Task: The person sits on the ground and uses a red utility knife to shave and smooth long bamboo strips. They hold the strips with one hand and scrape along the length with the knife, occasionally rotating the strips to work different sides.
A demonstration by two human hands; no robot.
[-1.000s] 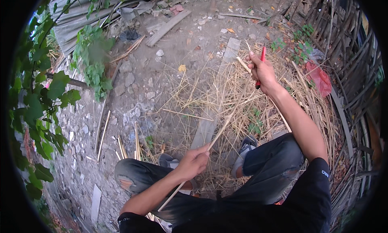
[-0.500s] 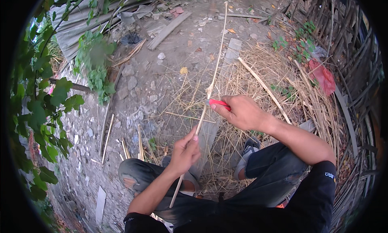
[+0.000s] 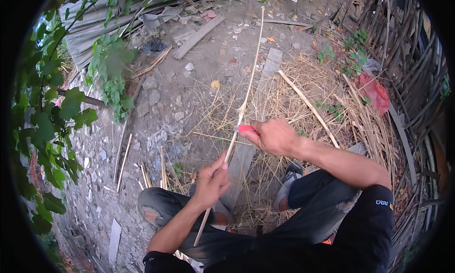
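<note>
A long, thin, pale bamboo stick (image 3: 251, 79) slants away from my lap toward the far ground, with a rough knobby joint partway along. My left hand (image 3: 212, 182) is closed round its lower part, and the near end sticks out below the fist over my thigh. My right hand (image 3: 277, 136) grips a red-handled knife (image 3: 245, 128). The metal end of the knife rests against the stick just below the joint, a short way beyond my left hand. Most of the handle is hidden in the fingers.
Straw-like shavings (image 3: 303, 88) litter the ground ahead and right, with a longer split strip (image 3: 308, 107) on them. A flat board (image 3: 239, 171) lies between my feet. Leafy branches (image 3: 52, 140) hang at left; a stick fence (image 3: 407, 60) and red plastic (image 3: 376, 93) are at right.
My right hand and the knife have slid down the stick, away from the joint and toward my left hand. The left hand and stick have shifted slightly left and nearer.
</note>
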